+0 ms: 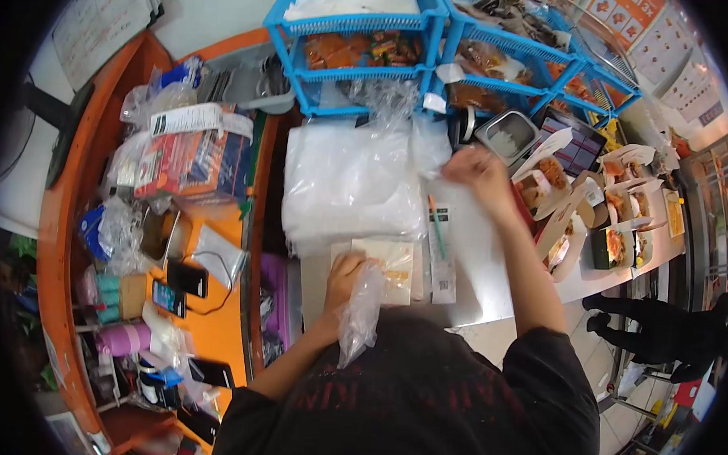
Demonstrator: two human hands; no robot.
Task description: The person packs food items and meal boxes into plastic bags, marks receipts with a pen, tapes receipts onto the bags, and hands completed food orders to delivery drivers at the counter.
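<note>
My left hand (346, 285) is at a small stack of pale square papers (393, 269) near the counter's front edge, its fingers curled at the stack's left side. A crumpled clear plastic bag (361, 316) hangs by that wrist. My right hand (472, 169), blurred, is raised over the metal counter (484, 272), beside a pile of white plastic bags (346, 179) and near a metal container (507, 136). What either hand holds, if anything, cannot be made out. A green pen (438, 228) lies on a printed slip (443, 270) between my hands.
Blue stacked baskets (359, 23) with packets stand behind. Open boxes of fried food (568, 235) and a tablet (571, 142) are at the right. Phones (169, 298) lie on the orange counter (217, 311) at the left. A person in black (665, 326) stands at the far right.
</note>
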